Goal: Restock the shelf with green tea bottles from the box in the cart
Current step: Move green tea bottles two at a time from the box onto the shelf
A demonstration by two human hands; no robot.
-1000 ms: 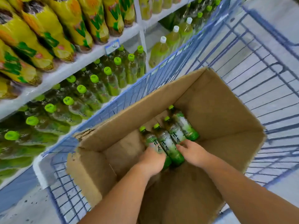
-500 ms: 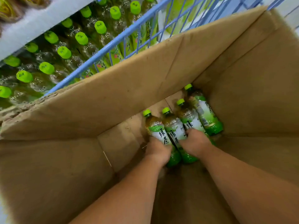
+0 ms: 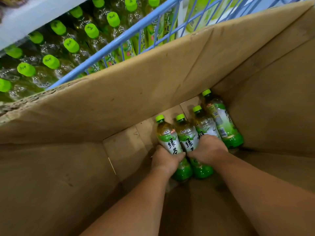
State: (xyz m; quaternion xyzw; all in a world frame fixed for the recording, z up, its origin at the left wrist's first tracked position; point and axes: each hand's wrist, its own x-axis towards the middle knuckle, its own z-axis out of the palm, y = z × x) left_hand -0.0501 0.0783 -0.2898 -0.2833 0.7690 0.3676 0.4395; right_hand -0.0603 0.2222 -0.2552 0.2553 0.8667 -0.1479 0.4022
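Note:
Several green tea bottles lie side by side on the floor of a deep cardboard box (image 3: pixel 170 79), green caps pointing away from me. My left hand (image 3: pixel 164 160) is wrapped around the leftmost bottle (image 3: pixel 167 135). My right hand (image 3: pixel 208 149) is closed over the two bottles beside it, the second bottle (image 3: pixel 186 133) and the third bottle (image 3: pixel 204 124). A fourth bottle (image 3: pixel 221 121) lies untouched at the far right, against the box wall. The bottles' lower halves are partly hidden by my hands.
The blue wire cart wall (image 3: pixel 119 40) runs behind the box's far side. Beyond it, a shelf holds rows of green-capped bottles (image 3: pixel 71 46) under a white shelf board (image 3: pixel 25 19). The box walls rise high around my forearms.
My head has dropped closer into the box. Both hands have gone from resting on the bottles to closing tighter around them; the bottles have barely shifted.

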